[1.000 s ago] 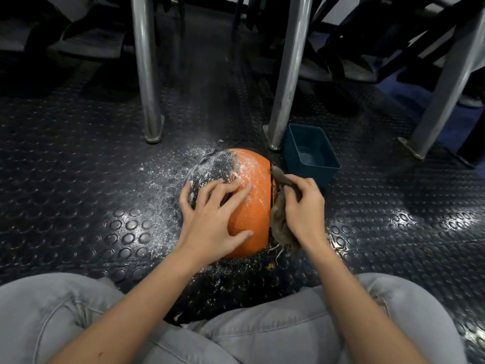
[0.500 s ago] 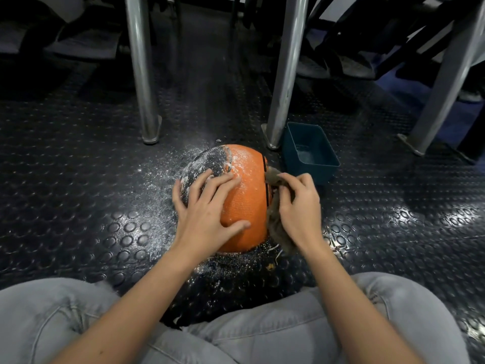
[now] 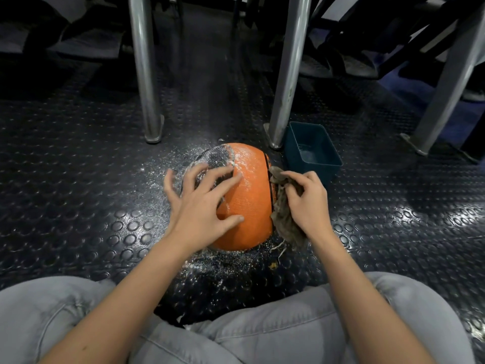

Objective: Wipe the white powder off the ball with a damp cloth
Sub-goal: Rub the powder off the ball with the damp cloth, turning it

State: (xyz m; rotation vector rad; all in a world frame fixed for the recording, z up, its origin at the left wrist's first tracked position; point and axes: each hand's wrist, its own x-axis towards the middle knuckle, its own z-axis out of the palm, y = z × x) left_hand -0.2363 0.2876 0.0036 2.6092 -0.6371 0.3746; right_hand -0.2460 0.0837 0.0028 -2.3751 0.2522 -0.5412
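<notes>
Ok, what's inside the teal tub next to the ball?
The teal tub shows only a wet-looking sheen on its floor, possibly a little water, and nothing solid. Its near wall hides the front strip of the floor.

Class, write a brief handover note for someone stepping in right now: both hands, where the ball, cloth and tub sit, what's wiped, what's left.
Left hand open, fingers spread over the ball.
Right hand grips the cloth against the ball's right side.
Blue tub sits just beyond the right hand.
Done: near orange face looks mostly clean.
Left: white powder on the top and dark panel.
</notes>
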